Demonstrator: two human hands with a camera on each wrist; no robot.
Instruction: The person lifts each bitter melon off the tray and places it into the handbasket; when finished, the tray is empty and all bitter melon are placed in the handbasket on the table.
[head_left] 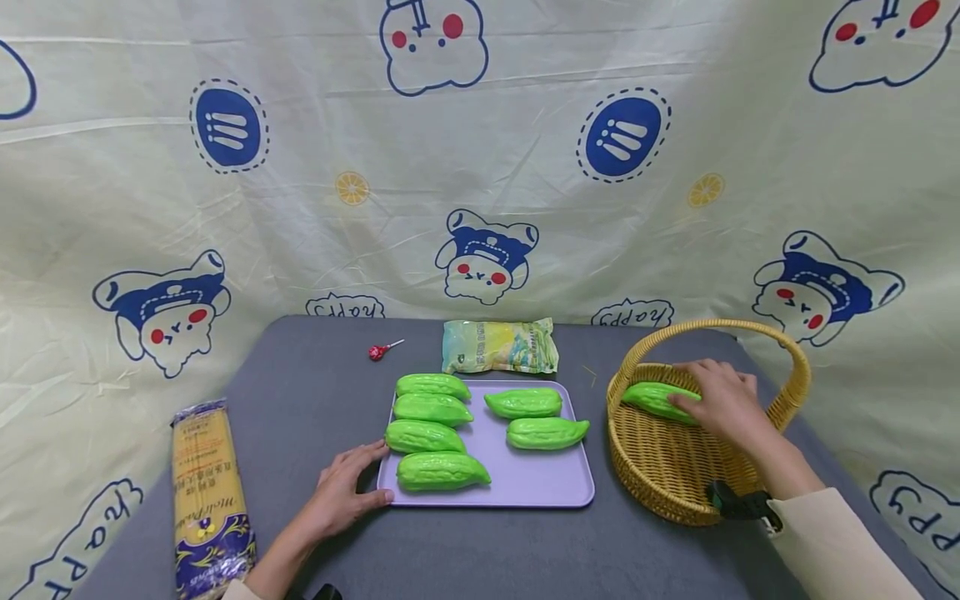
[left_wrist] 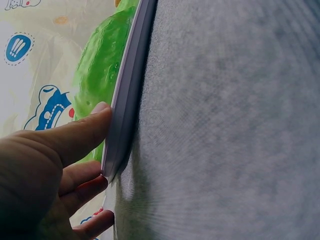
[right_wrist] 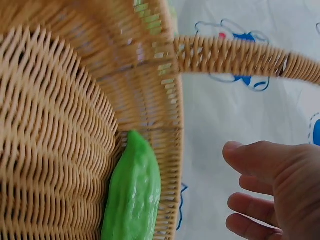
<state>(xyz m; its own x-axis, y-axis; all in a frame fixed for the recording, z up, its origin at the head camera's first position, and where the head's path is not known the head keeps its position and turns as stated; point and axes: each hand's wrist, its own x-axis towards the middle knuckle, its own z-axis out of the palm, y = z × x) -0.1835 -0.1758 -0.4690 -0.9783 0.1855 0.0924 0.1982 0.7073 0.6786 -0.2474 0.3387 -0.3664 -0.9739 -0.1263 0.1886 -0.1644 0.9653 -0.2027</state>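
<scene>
Head view shows a light purple tray (head_left: pixel 532 487) on a gray table (head_left: pixel 570 550); call the tray the middle of the clock. Four green melons (head_left: pixel 444 472) lie in a row down its 9 o'clock side, and two more green melons (head_left: pixel 523 403) lie toward 2 o'clock.

At 3 o'clock, just beside the tray, stands a brown woven basket (head_left: pixel 660 462) with a big round handle (head_left: pixel 720 325). One bumpy melon (head_left: pixel 651 398) lies in it, by the wall at the basket's own 10 o'clock. The right hand (head_left: pixel 723 400) is over the basket. In the right wrist view, that hand is at 4 o'clock and the melon near 7, with a gap between them. Its thumb is apart from the other fingers, which bend a little and hold nothing.

The left hand (head_left: pixel 348 492) is at the tray's 8 o'clock, with thumb and fingers spread apart, touching the edge.

A shiny packet (head_left: pixel 498 346) lies at 12 o'clock, a red lollipop (head_left: pixel 378 352) at 10, and a long yellow and blue packet (head_left: pixel 210 492) near 9.
</scene>
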